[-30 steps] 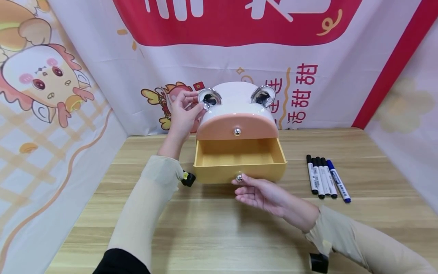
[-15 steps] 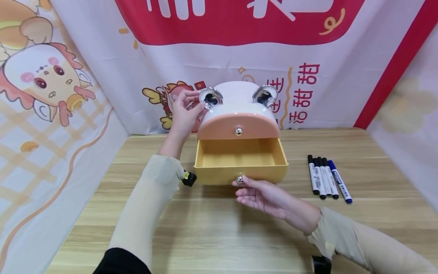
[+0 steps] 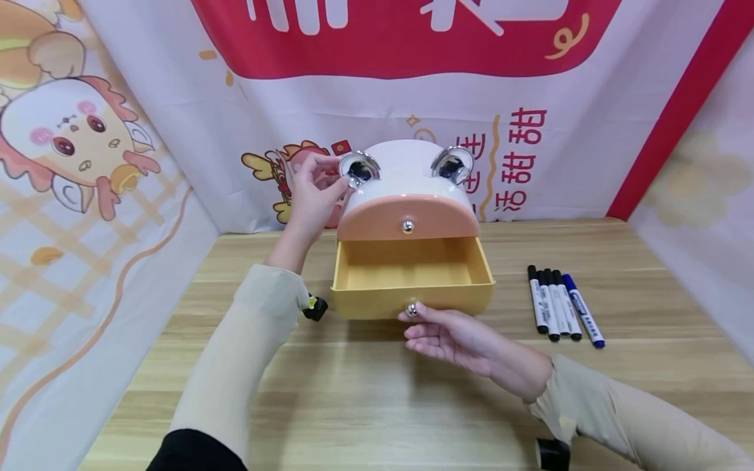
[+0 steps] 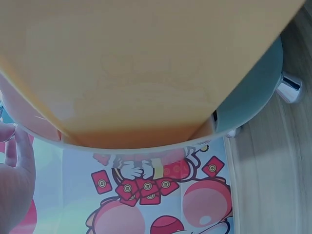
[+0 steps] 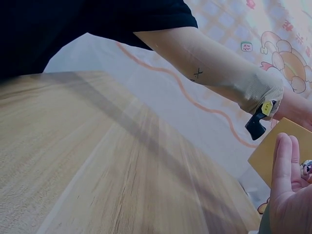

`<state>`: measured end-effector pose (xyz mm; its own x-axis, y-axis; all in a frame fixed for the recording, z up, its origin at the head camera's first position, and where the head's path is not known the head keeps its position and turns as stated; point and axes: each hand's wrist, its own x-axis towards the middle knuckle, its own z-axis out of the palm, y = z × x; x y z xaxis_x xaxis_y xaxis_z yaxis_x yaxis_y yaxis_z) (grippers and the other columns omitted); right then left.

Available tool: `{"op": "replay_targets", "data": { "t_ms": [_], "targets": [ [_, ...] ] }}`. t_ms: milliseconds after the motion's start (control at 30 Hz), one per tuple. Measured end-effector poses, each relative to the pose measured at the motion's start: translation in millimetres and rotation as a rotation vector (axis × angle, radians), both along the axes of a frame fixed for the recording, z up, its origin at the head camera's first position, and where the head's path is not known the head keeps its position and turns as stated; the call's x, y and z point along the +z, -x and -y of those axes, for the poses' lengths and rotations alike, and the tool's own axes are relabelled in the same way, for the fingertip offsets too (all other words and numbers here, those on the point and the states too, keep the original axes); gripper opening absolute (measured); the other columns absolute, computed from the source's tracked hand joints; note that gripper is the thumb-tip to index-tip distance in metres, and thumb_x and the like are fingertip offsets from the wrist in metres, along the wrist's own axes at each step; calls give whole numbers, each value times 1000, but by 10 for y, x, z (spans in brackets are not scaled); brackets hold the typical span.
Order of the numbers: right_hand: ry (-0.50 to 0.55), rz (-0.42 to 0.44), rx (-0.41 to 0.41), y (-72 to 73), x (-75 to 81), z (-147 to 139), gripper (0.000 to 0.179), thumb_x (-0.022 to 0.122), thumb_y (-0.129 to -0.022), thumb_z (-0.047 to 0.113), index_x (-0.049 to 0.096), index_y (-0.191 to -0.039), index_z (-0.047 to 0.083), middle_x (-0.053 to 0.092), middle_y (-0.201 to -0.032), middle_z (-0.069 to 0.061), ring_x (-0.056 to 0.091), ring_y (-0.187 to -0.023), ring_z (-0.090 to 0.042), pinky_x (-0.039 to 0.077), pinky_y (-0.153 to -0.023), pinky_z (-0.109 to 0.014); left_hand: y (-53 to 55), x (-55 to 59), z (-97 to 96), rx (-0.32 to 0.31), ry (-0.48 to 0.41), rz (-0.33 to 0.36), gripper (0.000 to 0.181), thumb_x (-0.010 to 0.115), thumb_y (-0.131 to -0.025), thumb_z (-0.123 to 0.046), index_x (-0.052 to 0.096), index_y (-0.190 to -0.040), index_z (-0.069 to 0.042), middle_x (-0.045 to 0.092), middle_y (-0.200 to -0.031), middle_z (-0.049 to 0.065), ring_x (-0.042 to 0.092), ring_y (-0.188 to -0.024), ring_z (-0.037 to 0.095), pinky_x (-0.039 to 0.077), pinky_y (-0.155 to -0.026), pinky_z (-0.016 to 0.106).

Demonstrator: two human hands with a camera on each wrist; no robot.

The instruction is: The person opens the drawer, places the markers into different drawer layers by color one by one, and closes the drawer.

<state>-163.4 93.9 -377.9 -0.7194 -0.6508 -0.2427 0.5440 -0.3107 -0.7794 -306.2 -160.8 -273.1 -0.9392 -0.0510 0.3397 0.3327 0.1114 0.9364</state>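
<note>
A frog-shaped drawer box [image 3: 406,160] with a white top and silver ring eyes stands at the back of the table. Its upper peach drawer [image 3: 377,222] is closed. The lower yellow drawer [image 3: 365,303] is pulled far out, with nothing in it. My left hand [image 3: 315,193] grips the silver eye [image 3: 360,169] on the left side. With thumb and fingers, my right hand [image 3: 453,337] pinches the yellow drawer's round silver knob [image 3: 411,310]. The left wrist view looks closely at the yellow drawer [image 4: 146,73]. In the right wrist view, the knob [image 5: 306,168] lies beside my fingers.
Several black-capped markers [image 3: 554,304] and one blue-capped marker [image 3: 583,311] lie side by side on the wooden table [image 3: 353,405], right of the box. Printed cloth [image 3: 206,144] hangs behind the table and along its sides.
The yellow drawer has come slightly further out toward me, with my right hand on its knob. My left forearm has shifted a little left while that hand stays on the eye.
</note>
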Motion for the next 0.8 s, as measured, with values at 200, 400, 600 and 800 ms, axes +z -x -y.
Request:
{"op": "replay_targets", "data": {
  "t_ms": [200, 400, 600, 800],
  "targets": [
    [0, 6, 3, -6, -19, -10, 29, 49, -110, 23, 71, -113, 4, 74, -93, -7, 74, -89, -18, 60, -87, -26, 7, -21, 44, -19, 48, -24, 30, 68, -98, -4, 58, -126, -8, 67, -122, 12, 63, -106, 23, 60, -88, 29],
    [-12, 3, -7, 0, -16, -19, 29, 49, -110, 23, 70, -115, 3, 73, -92, -7, 73, -88, -18, 60, -87, -25, 25, -12, 73, -28, 70, -12, 32, 71, -97, -8, 59, -127, -11, 68, -122, 9, 63, -109, 23, 59, -94, 37],
    [-13, 13, -13, -4, -12, -13, 29, 51, -109, 25, 70, -116, 4, 73, -91, -7, 73, -86, -16, 60, -87, -26, 31, -10, 85, -31, 76, -41, 31, 70, -97, -5, 60, -125, -10, 69, -124, 9, 64, -110, 23, 58, -94, 33],
    [-11, 21, -9, -17, -25, -2, 31, 48, -110, 26, 69, -118, 5, 73, -91, -8, 73, -84, -17, 60, -86, -27, 53, -31, 86, -54, 37, -50, 30, 71, -95, 0, 61, -122, -9, 69, -120, 11, 64, -105, 23, 59, -90, 28]
  ]
}}
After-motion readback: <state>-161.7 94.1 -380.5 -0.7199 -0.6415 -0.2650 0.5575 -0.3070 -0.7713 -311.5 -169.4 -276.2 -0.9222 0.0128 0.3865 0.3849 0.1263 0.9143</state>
